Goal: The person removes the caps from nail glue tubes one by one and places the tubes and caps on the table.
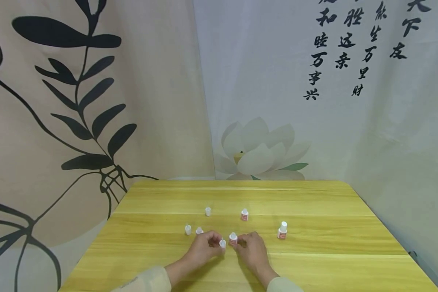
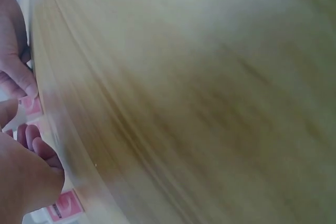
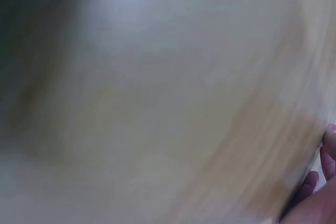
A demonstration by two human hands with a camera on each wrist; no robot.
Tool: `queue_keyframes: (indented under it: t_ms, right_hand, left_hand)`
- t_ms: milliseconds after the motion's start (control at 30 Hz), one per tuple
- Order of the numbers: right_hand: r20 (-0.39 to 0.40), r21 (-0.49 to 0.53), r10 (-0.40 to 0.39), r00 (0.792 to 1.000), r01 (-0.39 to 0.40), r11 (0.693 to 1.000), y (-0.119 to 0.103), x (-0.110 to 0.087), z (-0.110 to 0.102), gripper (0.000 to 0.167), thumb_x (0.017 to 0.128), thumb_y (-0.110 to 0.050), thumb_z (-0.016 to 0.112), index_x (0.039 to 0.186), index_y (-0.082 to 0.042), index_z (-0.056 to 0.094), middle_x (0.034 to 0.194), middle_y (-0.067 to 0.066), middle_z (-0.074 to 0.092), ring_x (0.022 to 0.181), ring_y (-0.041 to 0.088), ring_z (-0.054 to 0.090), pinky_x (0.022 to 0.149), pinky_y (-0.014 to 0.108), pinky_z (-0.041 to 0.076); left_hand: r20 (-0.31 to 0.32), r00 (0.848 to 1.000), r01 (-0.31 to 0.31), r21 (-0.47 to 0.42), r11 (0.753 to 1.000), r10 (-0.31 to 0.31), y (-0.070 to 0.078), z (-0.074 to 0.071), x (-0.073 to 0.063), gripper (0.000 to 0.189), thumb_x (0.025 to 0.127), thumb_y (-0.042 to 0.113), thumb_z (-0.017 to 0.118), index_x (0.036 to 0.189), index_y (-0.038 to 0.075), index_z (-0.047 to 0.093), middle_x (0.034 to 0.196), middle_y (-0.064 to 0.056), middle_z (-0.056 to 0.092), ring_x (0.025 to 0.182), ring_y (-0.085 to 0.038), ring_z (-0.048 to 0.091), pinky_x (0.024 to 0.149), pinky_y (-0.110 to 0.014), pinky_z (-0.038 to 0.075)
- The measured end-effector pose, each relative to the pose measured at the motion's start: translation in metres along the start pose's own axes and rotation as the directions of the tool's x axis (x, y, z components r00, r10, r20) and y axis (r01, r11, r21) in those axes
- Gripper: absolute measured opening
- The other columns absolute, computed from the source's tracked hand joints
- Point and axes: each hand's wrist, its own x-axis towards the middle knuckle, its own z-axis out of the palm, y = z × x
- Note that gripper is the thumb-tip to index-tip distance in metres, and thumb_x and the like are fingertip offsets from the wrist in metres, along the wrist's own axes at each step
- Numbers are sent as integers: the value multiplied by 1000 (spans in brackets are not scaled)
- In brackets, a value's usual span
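Sitting between both hands [image 1: 206, 245] [image 1: 253, 250], labelled bottle [image 1: 233, 239], white container [image 1: 222, 244] beside it.

The left hand [image 1: 203, 248] and right hand [image 1: 253, 250] were bare. Both sleeves [image 1: 153, 279] were pale, the left with a grey marking [image 1: 129, 282].

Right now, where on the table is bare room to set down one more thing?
The table is bare between the rightmost bottle and its right edge, and left of the leftmost white piece. It is crowded in the middle: a small bottle and another white piece are between left hand and right hand.
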Motion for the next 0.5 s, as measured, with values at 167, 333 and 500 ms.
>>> queue_keyframes:
  t_ms: [167,333,500]
  right_hand:
    - [-3,-9,-5,1000,5,1000,0,0,0,20,85,-23,77,98,-8,75,91,1,58,85,18,52,72,35,44]
    - [-7,-15,-7,1000,7,1000,-2,0,0,20,84,-22,77,98,-8,76,91,1,58,85,18,52,72,36,45]
    - [-6,-15,-8,1000,8,1000,-3,0,-1,19,85,-22,77,98,-8,75,91,1,58,86,18,53,73,36,45]
  left_hand:
    - [19,1000,-7,9,1000,7,-1,0,0,20,81,6,79,97,5,67,87,-2,65,82,-16,59,71,-24,51]
    - [37,999,-12,14,1000,12,-2,-1,0,19,81,5,79,95,6,67,85,-1,65,80,-14,59,69,-23,51]
    - [49,998,-47,14,999,46,-4,-1,0,19,79,2,80,94,5,68,85,-1,65,77,-12,59,67,-22,51]
